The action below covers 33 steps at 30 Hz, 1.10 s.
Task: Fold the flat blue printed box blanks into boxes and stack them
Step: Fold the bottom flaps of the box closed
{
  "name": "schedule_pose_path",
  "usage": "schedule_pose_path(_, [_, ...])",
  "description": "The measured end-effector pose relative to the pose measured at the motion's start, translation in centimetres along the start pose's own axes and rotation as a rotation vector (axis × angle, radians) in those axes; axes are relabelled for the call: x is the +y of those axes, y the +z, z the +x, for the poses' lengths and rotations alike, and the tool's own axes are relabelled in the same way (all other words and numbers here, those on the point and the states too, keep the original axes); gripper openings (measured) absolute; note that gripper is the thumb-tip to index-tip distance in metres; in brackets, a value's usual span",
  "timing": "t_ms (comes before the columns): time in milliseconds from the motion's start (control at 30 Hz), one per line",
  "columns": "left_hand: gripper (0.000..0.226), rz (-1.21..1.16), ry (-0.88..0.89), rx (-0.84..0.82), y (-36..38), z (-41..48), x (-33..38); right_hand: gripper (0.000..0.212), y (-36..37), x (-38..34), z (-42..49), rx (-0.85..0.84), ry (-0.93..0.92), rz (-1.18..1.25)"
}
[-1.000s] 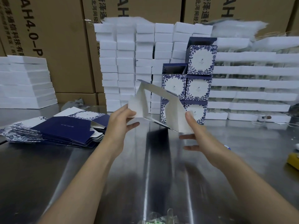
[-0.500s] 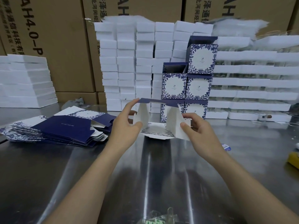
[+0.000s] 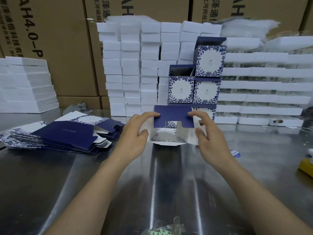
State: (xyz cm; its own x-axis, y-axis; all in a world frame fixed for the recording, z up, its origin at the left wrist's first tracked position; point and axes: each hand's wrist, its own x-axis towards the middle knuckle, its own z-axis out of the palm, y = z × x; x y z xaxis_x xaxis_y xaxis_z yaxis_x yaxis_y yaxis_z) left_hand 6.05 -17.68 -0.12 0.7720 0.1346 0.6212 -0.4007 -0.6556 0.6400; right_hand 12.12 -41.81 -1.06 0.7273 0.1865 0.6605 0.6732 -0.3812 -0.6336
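Stainless steel tabletop (image 3: 152,184) leaves open room near the person; a wall of white foam blocks (image 3: 132,68) and stacked blue floral finished boxes (image 3: 207,92) close the far edge, with the pile of flat navy blanks (image 3: 64,134) to the left. The half-formed floral box (image 3: 169,138) rests between the hands, and its navy tuck flap (image 3: 172,114) has just swung down. That end looks nearly closed. Left hand (image 3: 133,134) and right hand (image 3: 210,134) each pinch a flap corner.
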Motion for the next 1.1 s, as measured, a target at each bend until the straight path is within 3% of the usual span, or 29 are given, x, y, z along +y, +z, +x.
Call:
schedule_pose_path(133, [0.064,0.012,0.038,0.014,0.3,0.3,0.0,0.052,0.0,0.1,-0.1,0.031,-0.032,-0.110])
schedule_pose_path(300, [0.057,0.145,0.115,0.009,0.8,-0.2,0.4,0.013,0.1,-0.1,-0.3,0.095,0.012,-0.251])
schedule_pose_path(500, [0.058,0.309,0.377,0.023,1.6,-1.0,2.1,0.047,0.0,-0.6,-0.3,0.113,0.030,-0.333])
schedule_pose_path(600, [0.060,0.340,0.469,0.065,1.6,-1.1,2.6,0.040,-0.3,-0.8,-0.1,0.109,0.008,-0.409])
schedule_pose_path(700, [0.047,0.194,0.543,0.181,1.3,-1.2,3.3,0.018,-0.5,-0.9,0.1,0.202,-0.009,-0.417])
schedule_pose_path(800, [0.026,-0.080,0.534,0.379,1.2,-1.4,4.3,0.013,-0.9,-0.9,0.3,0.317,0.060,-0.255])
schedule_pose_path(867, [0.019,-0.134,0.386,0.452,1.0,-1.2,3.9,0.019,-1.1,-0.7,0.6,0.403,0.140,-0.088])
schedule_pose_path(1000, [0.031,0.081,0.018,0.162,1.6,-0.9,2.5,0.026,-0.9,-1.0,1.0,0.434,0.370,0.494])
schedule_pose_path(1100, [0.063,-0.081,-0.082,-0.073,3.0,-1.4,2.6,0.022,-0.1,-1.8,0.9,0.334,0.481,0.719])
